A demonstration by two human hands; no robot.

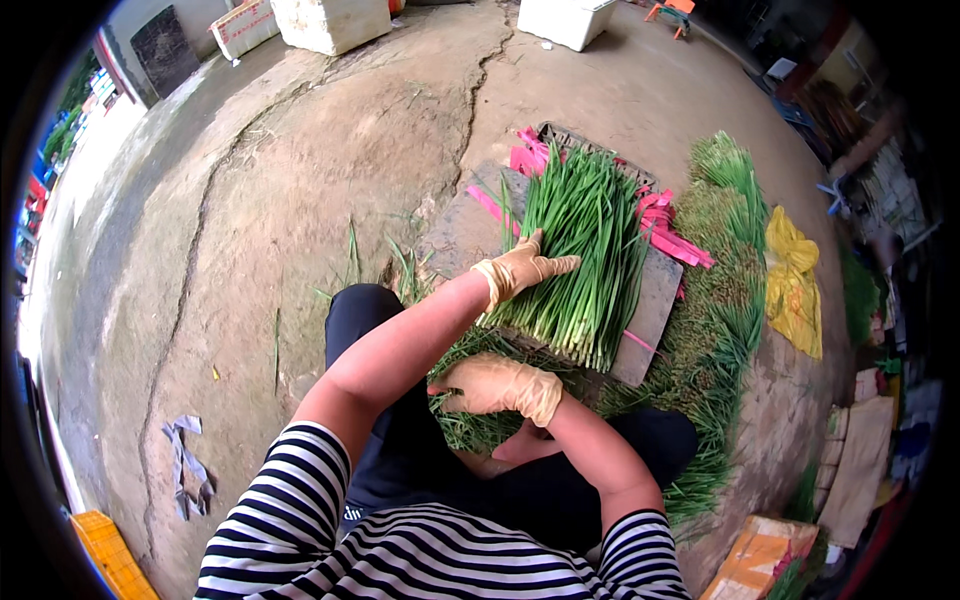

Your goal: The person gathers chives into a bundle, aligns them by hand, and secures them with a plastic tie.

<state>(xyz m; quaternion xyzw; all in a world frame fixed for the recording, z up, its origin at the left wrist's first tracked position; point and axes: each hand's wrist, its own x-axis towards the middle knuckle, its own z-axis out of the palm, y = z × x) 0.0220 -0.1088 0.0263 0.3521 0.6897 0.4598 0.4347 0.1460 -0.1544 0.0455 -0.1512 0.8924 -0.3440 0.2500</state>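
Observation:
A thick bundle of green chives lies on a grey board, pale cut ends toward me. My left hand, in a pale rubber glove, rests on the bundle's left side with its thumb and fingers apart. Pink ribbon pokes out on both sides of the bundle. Lower down, between my knees, my gloved right hand is low over loose green leaves. Its fingers point left and are drawn together; whatever they hold is hidden.
A long heap of chives runs along my right, beside a yellow plastic bag. Behind the board shows a dark crate. White foam boxes stand far off. An orange crate and grey strips lie to the left.

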